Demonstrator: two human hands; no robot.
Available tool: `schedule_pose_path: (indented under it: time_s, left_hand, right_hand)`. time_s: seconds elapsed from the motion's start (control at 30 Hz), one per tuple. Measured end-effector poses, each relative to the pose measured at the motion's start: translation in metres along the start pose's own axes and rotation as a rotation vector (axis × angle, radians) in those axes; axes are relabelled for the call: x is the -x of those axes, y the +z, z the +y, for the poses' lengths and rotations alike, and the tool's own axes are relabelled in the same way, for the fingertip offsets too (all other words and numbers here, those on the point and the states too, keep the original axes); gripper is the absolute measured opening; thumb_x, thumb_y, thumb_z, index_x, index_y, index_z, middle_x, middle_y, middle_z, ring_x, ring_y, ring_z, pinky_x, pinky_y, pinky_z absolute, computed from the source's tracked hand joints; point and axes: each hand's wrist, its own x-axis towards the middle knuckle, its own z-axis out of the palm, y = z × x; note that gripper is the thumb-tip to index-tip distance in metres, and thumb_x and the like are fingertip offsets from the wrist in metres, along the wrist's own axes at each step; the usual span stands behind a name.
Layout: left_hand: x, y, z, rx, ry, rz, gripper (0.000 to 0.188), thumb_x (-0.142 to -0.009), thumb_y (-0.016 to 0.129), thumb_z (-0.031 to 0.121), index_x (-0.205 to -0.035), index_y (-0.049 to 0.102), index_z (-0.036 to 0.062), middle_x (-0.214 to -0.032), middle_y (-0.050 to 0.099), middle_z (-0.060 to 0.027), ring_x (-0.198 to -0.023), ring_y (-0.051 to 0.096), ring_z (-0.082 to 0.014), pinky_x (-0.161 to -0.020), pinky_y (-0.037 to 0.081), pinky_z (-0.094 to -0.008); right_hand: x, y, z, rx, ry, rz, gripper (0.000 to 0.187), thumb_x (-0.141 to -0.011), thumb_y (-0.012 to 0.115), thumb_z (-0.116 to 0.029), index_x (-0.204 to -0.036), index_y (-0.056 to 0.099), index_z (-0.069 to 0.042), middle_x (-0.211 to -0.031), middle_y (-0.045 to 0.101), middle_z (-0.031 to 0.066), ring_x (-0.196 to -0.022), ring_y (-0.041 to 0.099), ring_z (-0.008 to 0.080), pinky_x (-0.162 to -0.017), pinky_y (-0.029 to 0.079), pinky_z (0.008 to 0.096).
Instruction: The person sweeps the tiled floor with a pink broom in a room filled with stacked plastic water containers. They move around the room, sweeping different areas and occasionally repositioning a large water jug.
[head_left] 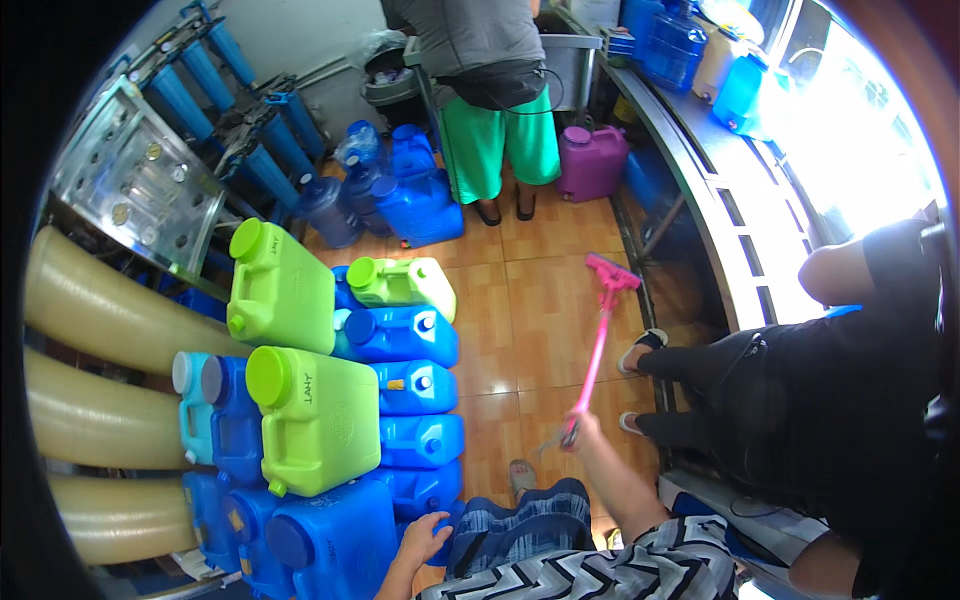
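Note:
My right hand (586, 430) is wrapped round the grip end of a pink long-handled squeegee (597, 355). Its wide head lies away from me, near the foot of the counter on the right. Low in the picture, my left hand (427, 540) hangs beside the blue water jugs (422, 440), its fingers loosely apart with nothing in them. Whether it touches the nearest jug, I cannot tell. Two lime green jugs (335, 420) stand higher among the blue ones, and a paler green jug (420, 285) lies at the far side of the group.
Wood-look tiles (490, 340) cover the floor. Ahead, a person in green shorts (500, 140) faces a sink, with a purple jug (592, 165) alongside. Another person in black (800, 420) stands close on my right by the metal counter (715, 205). Large filter tanks (110, 400) line the left.

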Motion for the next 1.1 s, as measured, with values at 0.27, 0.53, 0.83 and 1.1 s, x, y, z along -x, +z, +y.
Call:
schedule_pose_path:
  time_s: [0.27, 0.53, 0.83, 1.1]
  left_hand:
    - [0.064, 0.022, -0.030, -0.029, -0.082, -0.098, 0.036, -0.081, 0.061, 0.030, -0.112, 0.059, 0.0105, -0.108, 0.060, -0.0153, -0.098, 0.057, -0.0329, -0.084, 0.046, -0.0390]
    - [0.099, 0.023, -0.055, -0.046, 0.166, 0.035, 0.035, -0.081, 0.061, 0.026, -0.110, 0.059, 0.0072, -0.108, 0.060, -0.0160, -0.100, 0.056, -0.0330, -0.086, 0.045, -0.0386]
    - [0.164, 0.080, -0.146, -0.205, 0.425, -0.037, 0.036, -0.080, 0.060, 0.028, -0.109, 0.058, 0.0063, -0.108, 0.060, -0.0162, -0.099, 0.057, -0.0330, -0.086, 0.045, -0.0402]
    - [0.225, 0.130, -0.190, -0.636, 0.365, -0.308, 0.026, -0.075, 0.065, 0.025, -0.093, 0.060, 0.0057, -0.091, 0.063, -0.0178, -0.088, 0.060, -0.0352, -0.075, 0.048, -0.0448]
  right_hand:
    - [-0.058, 0.087, -0.061, -0.035, 0.054, -0.237, 0.021, -0.074, 0.052, -0.003, -0.058, 0.040, -0.010, -0.048, 0.038, 0.0030, -0.038, 0.040, 0.0180, -0.034, 0.031, 0.0329]
    - [0.054, -0.017, 0.124, 0.579, 0.175, -0.193, 0.016, -0.070, 0.056, -0.008, -0.055, 0.049, -0.008, -0.047, 0.045, 0.0045, -0.038, 0.044, 0.0181, -0.036, 0.036, 0.0340]
    - [0.166, -0.278, 0.280, 1.021, 0.154, -0.105, 0.023, -0.072, 0.061, -0.009, -0.051, 0.052, -0.007, -0.045, 0.050, 0.0049, -0.036, 0.048, 0.0174, -0.037, 0.039, 0.0307]
    - [0.387, -0.498, 0.383, 1.453, 0.446, 0.074, 0.013, -0.069, 0.070, -0.015, -0.072, 0.064, -0.004, -0.055, 0.058, 0.0081, -0.043, 0.054, 0.0183, -0.044, 0.047, 0.0341]
